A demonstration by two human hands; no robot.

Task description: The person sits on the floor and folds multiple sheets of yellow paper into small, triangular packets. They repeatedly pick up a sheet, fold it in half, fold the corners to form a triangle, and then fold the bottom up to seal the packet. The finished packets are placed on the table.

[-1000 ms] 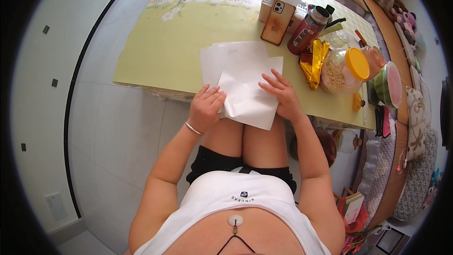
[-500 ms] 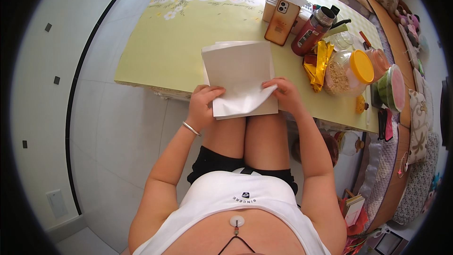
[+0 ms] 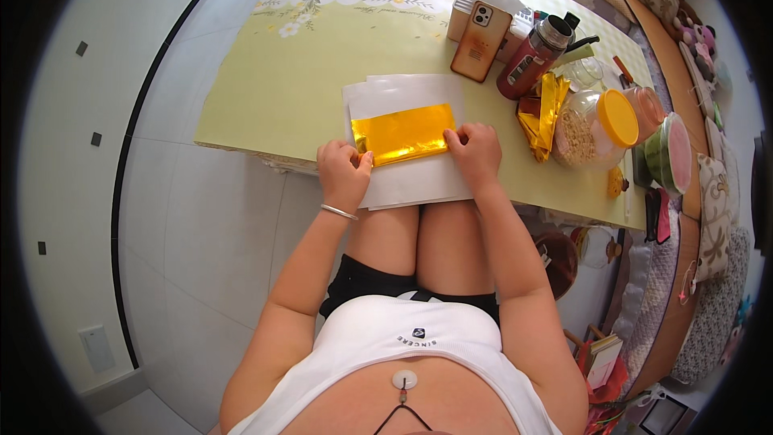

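A folded sheet of shiny gold foil paper (image 3: 404, 134) lies on a stack of white sheets (image 3: 415, 183) at the table's near edge. It makes a wide, slightly tilted rectangle. My left hand (image 3: 345, 171) pinches its near left corner between thumb and fingers. At the right end, my right hand (image 3: 477, 153) grips the paper near the lower corner, fingers curled over my thumb. Some of the white stack overhangs the edge above my thighs.
On the right of the tablecloth (image 3: 274, 89) stand a phone (image 3: 481, 42) leaning on a box, a red thermos (image 3: 533, 59), crumpled gold foil (image 3: 549, 117), a yellow-lidded jar (image 3: 592, 129) and a watermelon-patterned container (image 3: 668, 151). A brown bin (image 3: 557, 264) sits below the table.
The white side of the sheet in my hands was up; now it is folded over, gold side showing, as a narrower rectangle farther up the stack. Both hands moved slightly inward.
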